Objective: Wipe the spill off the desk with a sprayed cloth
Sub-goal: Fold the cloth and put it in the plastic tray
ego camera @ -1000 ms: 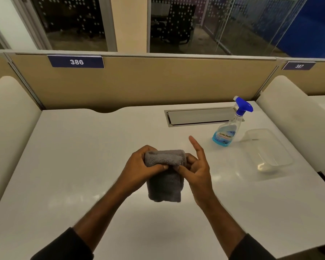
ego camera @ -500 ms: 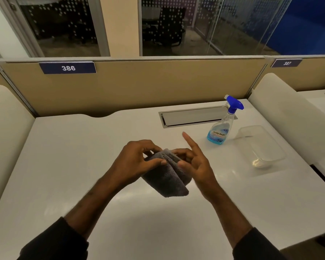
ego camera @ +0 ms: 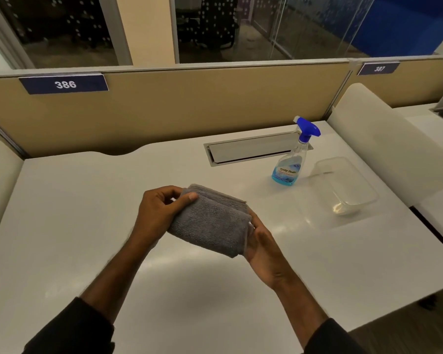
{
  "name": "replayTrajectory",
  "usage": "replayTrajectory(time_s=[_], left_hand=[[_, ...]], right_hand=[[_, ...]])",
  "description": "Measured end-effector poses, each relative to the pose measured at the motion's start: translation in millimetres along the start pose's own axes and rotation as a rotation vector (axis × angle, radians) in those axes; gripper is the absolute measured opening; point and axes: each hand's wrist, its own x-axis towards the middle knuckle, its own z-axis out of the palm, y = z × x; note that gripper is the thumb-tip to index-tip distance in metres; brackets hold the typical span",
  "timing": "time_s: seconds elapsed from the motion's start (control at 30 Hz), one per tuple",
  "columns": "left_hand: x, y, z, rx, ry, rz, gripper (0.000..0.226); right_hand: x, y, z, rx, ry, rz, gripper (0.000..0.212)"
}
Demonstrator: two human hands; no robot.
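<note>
A folded grey cloth (ego camera: 211, 221) is held flat above the middle of the white desk (ego camera: 74, 213). My left hand (ego camera: 159, 213) pinches its far left corner between thumb and fingers. My right hand (ego camera: 262, 247) supports it from underneath on the right, palm up, fingers hidden under the cloth. A spray bottle (ego camera: 293, 159) with a blue trigger and blue liquid stands upright at the back right. A faint wet sheen (ego camera: 302, 221) shows on the desk right of the cloth.
A clear plastic container (ego camera: 348, 187) lies on the desk right of the bottle. A metal cable hatch (ego camera: 246, 152) is set into the desk at the back. Beige partition (ego camera: 189, 108) behind; white dividers (ego camera: 384, 139) stand on both sides.
The cloth has turned from hanging down to lying flat across my right palm. My right index finger, earlier pointing up, is now under the cloth. The view has shifted slightly.
</note>
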Motion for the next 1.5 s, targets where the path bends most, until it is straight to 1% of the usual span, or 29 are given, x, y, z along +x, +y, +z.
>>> replayTrajectory(time_s=[0.07,0.17,0.23,0.3,0.37,0.47,0.53,0.63,0.8,0.93,1.13,1.27,1.37,1.5], left_hand=[[4,-10,3,-0.015,0.001,-0.068,0.023],[6,-19,9,-0.066,-0.115,-0.166,0.028],[9,-22,14,-0.106,-0.198,-0.200,0.035],[12,-24,19,-0.160,-0.242,-0.218,0.049],[16,-25,27,-0.200,-0.253,-0.228,0.058],[21,-27,43,-0.220,-0.231,-0.239,0.058],[25,-29,57,-0.229,-0.196,-0.253,0.058],[33,-32,83,-0.223,-0.130,-0.266,0.059],[50,-34,134,-0.205,-0.121,-0.295,0.058],[68,-32,183,-0.185,-0.068,-0.300,0.056],[96,-30,269,-0.119,-0.013,-0.292,0.051],[115,-25,323,-0.099,-0.001,-0.280,0.046],[128,-22,363,-0.107,-0.004,-0.289,0.045],[145,-19,413,-0.101,-0.005,-0.294,0.042]], right_hand=[[4,-3,-2,-0.110,0.044,0.002,0.080],[9,-6,-11,-0.242,0.214,-0.009,0.073],[12,-9,-19,-0.257,0.310,-0.034,0.071],[15,-14,-29,-0.233,0.370,-0.043,0.068],[17,-20,-38,-0.193,0.401,-0.043,0.064],[23,-28,-53,-0.202,0.441,-0.030,0.065],[28,-33,-64,-0.219,0.459,-0.027,0.065],[35,-44,-83,-0.248,0.486,-0.042,0.059],[44,-71,-125,-0.312,0.538,-0.090,0.049],[51,-99,-166,-0.347,0.551,-0.094,0.045],[59,-148,-240,-0.407,0.554,-0.132,0.059],[67,-187,-288,-0.481,0.556,-0.163,0.063],[75,-217,-322,-0.567,0.552,-0.188,0.062],[88,-251,-365,-0.717,0.570,-0.194,0.054]])
